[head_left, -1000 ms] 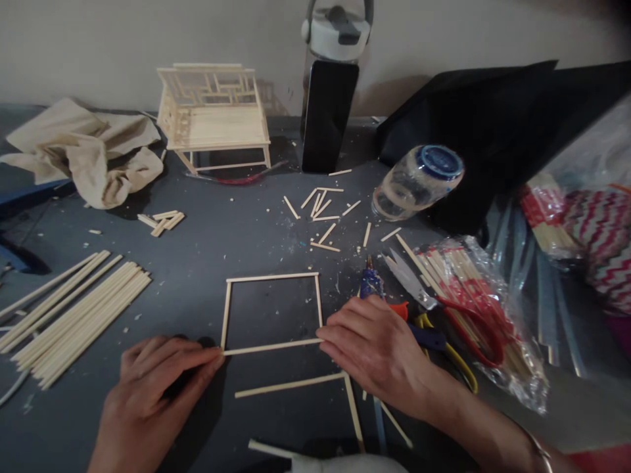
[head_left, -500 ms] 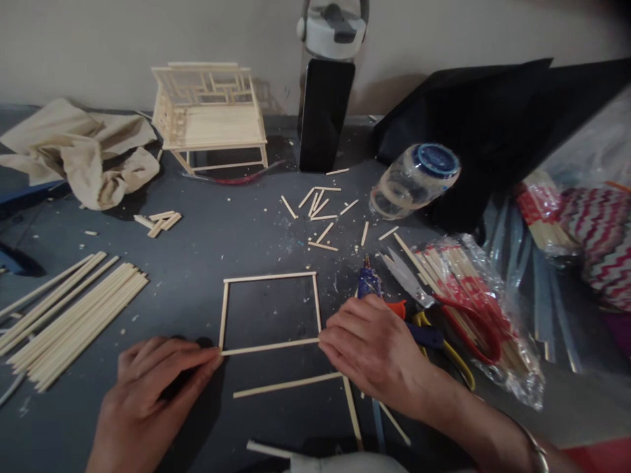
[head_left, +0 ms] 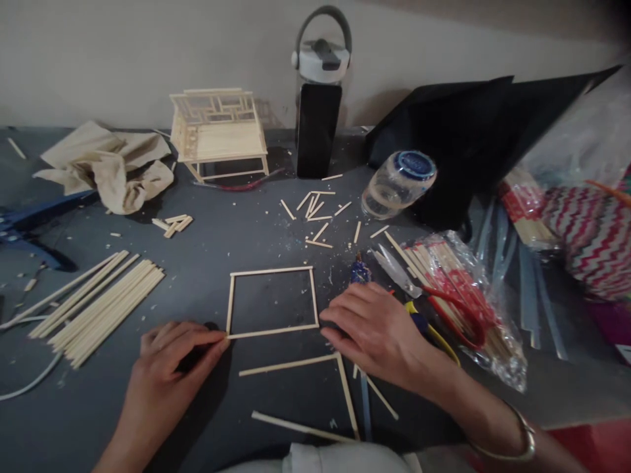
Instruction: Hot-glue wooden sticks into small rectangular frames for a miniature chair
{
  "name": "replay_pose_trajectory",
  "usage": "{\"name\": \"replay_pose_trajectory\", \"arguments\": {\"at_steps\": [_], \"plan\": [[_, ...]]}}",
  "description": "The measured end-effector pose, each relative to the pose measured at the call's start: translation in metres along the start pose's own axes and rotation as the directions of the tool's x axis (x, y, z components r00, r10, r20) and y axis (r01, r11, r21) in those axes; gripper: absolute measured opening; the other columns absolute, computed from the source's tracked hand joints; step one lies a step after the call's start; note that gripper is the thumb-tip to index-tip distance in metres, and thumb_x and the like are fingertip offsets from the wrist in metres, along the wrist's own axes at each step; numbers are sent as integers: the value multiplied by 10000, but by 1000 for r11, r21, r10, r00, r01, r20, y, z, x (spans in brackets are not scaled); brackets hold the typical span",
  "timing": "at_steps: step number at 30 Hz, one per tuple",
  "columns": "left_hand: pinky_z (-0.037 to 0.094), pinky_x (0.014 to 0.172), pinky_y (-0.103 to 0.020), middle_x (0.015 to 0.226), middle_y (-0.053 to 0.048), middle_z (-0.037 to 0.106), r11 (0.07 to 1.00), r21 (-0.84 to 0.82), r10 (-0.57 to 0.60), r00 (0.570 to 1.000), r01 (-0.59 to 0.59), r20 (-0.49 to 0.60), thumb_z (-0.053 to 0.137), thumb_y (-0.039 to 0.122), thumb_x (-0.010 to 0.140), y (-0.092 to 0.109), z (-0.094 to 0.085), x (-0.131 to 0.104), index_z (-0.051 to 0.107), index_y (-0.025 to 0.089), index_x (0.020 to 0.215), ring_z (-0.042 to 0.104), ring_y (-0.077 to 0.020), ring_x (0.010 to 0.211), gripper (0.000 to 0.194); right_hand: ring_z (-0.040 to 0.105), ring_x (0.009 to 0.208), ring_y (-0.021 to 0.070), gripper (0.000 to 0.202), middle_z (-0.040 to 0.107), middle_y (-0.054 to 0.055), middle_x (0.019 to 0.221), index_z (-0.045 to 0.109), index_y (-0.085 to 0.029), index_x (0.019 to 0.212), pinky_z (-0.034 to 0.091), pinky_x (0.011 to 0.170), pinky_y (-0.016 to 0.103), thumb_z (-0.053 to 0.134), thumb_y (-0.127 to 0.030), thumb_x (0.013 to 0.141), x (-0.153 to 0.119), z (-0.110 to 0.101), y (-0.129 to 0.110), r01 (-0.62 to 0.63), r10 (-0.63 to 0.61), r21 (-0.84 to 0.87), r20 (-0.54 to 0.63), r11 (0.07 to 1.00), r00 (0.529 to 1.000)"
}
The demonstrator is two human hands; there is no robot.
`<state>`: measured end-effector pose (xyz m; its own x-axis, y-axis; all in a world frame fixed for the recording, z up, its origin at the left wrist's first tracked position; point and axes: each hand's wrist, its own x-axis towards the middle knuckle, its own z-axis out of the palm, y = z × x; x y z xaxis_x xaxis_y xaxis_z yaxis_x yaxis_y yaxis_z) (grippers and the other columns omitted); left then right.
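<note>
A rectangular frame of thin wooden sticks (head_left: 273, 332) lies flat on the grey table. My left hand (head_left: 180, 358) pinches its near left corner between thumb and forefinger. Just off the near right corner, my right hand (head_left: 369, 328) has its thumb and forefinger slightly parted, with nothing seen between them. Closer to me lie more sticks in an angled, unfinished-looking outline (head_left: 290, 365), joined or touching at the right corner. A blue glue gun (head_left: 361, 270) is partly hidden behind my right hand.
Loose sticks (head_left: 111, 312) lie at left, short cut pieces (head_left: 315, 207) farther back. Red-handled scissors (head_left: 453, 305) and bagged sticks (head_left: 473, 315) are at right. Behind stand a small stick-built bench (head_left: 224, 138), a phone (head_left: 319, 131) against a bottle (head_left: 323, 62), and a jar (head_left: 394, 190).
My right thumb and forefinger have parted and come away from the frame's near right corner. My left hand keeps its pinch. The camera view has shifted slightly.
</note>
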<state>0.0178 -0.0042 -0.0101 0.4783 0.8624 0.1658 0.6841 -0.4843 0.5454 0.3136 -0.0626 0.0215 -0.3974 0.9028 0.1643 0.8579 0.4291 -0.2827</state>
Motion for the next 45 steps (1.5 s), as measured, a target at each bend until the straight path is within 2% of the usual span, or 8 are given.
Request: {"name": "replay_pose_trajectory", "arguments": {"at_steps": [4,7,12,15,19,24,29,45], "plan": [[380,768,-389,764,25,678,1000,30,-4,1000,3,18,598,390,833,-3,1,-1,678,299,840,627,-215,773,121,582,814,186,126,675,55,859,645,-152,941,443,755,337,535,-192,892,-15,-19,5,-66,57,-84,-108,994,993],[382,762,-378,753,24,673,999,46,-13,1000,12,22,595,404,826,-3,1,-1,681,294,839,626,-211,764,140,601,829,198,128,683,68,889,645,-151,959,474,756,340,548,-188,884,-33,-25,6,-134,109,-141,-171,981,979],[409,760,-363,819,5,674,997,12,-69,996,70,-48,590,405,837,3,-3,-4,657,271,848,615,-201,770,150,613,824,187,141,690,61,893,640,-160,980,474,770,333,528,-165,894,-53,-18,-7,-159,135,-96,-220,983,966],[398,767,-364,830,3,678,997,71,32,995,-25,-92,588,362,851,15,-5,-4,654,270,857,611,-201,790,113,601,800,178,142,686,53,864,644,-174,937,445,763,331,505,-173,910,-50,-9,-19,-146,127,-60,-244,987,961],[367,744,-363,794,-1,687,951,156,281,957,-267,-75,614,257,850,41,5,8,686,269,852,584,-189,756,73,553,803,188,121,667,42,859,644,-188,920,377,749,339,524,-192,904,-34,1,-31,-165,151,-61,-189,984,970],[349,777,-378,834,-6,705,926,110,360,932,-361,35,634,243,849,66,29,31,699,250,854,575,-188,794,65,505,778,195,120,636,42,786,650,-179,860,303,710,348,534,-186,893,-13,7,-32,-140,123,-155,-114,978,986],[334,782,-370,845,-4,696,919,61,380,918,-388,114,643,228,842,66,40,38,697,226,855,549,-190,809,55,489,795,194,119,634,42,792,655,-176,878,280,724,346,539,-199,896,-7,13,-29,-132,124,-145,-60,981,990],[337,770,-360,848,2,688,942,-45,335,934,-332,124,596,222,876,58,47,39,689,231,848,543,-171,778,98,478,750,187,137,625,24,742,652,-187,821,262,695,338,538,-182,897,-6,20,-25,-113,110,-134,-33,984,993]]}}
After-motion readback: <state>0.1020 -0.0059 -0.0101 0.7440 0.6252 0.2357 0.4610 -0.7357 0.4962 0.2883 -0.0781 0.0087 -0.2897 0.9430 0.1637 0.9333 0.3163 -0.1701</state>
